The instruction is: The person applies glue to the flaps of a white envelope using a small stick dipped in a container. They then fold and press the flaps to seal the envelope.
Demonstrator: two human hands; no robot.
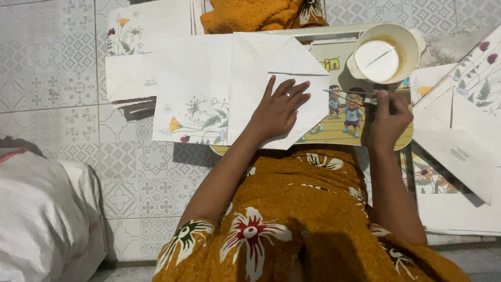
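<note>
- While my left hand lies flat and spread on the folded white paper, it pins it to the worktop.
- Right hand pinches a thin brush near the glue cup, far right.

A white folded paper envelope with a flower print is laid on the tray at the centre. More flowered envelopes are stacked at the right.

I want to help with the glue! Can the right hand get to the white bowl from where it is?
Probably yes. The right hand, holding a thin stick, sits just below the white bowl, and nothing lies between them.
</note>
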